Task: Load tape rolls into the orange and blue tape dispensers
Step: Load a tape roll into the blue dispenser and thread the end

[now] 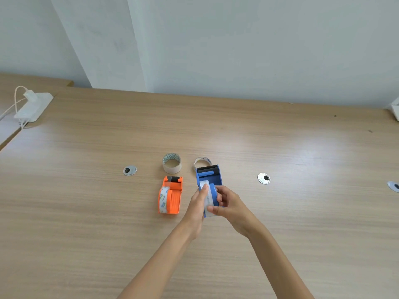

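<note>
1. A pale wood-grain tabletop [280, 137] is seen from above, with a plain white wall behind it; two bare forearms reach in from the lower edge.
2. A blue plastic tape dispenser [208, 179] lies flat near the middle of the table, its serrated black cutter pointed away from the person. A clear tape roll [206, 196] with a white printed core is seated over the dispenser's round blue hub.
3. The left hand [197, 205] is laid along the dispenser's left side — fingers extended, the fingertips pressed against the roll's outer face.
4. The right hand [226, 203] is curled around the rear of the same dispenser, thumb on the near edge of the roll and fingers wrapped over the hub. Both hands are closed loosely on the roll and body together; how firmly cannot be told.
5. An orange plastic tape dispenser [171, 194] lies just to the left, apart from the hands, with a clear roll of tape [163, 199] already mounted on its left side.
6. Beyond the orange dispenser a beige cardboard-cored tape roll [172, 163] stands on the table; beside it, behind the blue cutter, a thin white empty ring [201, 161] is partly hidden.
7. Round metal cable grommets [263, 178] are set into the tabletop — one on each side of the work area.
8. A white power strip [32, 107] with a plugged-in adapter rests at the far left edge.
</note>
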`<state>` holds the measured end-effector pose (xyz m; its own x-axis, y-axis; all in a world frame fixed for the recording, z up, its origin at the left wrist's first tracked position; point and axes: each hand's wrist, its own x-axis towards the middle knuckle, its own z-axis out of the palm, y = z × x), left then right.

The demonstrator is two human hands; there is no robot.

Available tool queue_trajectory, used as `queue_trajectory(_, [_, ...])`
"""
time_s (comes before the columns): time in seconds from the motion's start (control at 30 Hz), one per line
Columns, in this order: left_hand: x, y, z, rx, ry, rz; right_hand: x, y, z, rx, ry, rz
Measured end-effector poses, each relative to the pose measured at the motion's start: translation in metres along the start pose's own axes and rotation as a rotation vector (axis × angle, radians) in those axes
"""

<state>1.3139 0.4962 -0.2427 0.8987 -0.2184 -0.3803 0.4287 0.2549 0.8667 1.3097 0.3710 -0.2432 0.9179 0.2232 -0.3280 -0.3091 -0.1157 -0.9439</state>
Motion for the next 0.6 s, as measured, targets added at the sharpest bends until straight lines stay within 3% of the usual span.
queue_trajectory(0.1, [-0.001,-0.003,0.002,0.029,0.004,0.007,-0.002,0.001,-0.004,0.037,-0.022,0.015])
queue_trajectory(0.2, [-0.003,-0.002,0.001,0.086,-0.013,-0.021,-0.005,-0.005,-0.01,0.241,-0.09,0.088])
queue_trajectory(0.27, [-0.004,-0.001,0.001,0.162,-0.045,-0.021,-0.002,-0.008,-0.009,0.33,-0.016,0.176])
queue_trajectory(0.4, [-0.006,-0.001,0.002,0.237,-0.137,-0.011,0.006,-0.013,-0.001,0.255,0.067,0.257])
queue_trajectory(0.6, [-0.005,0.002,-0.008,0.174,-0.164,0.0,0.004,-0.009,-0.003,0.358,-0.123,0.124])
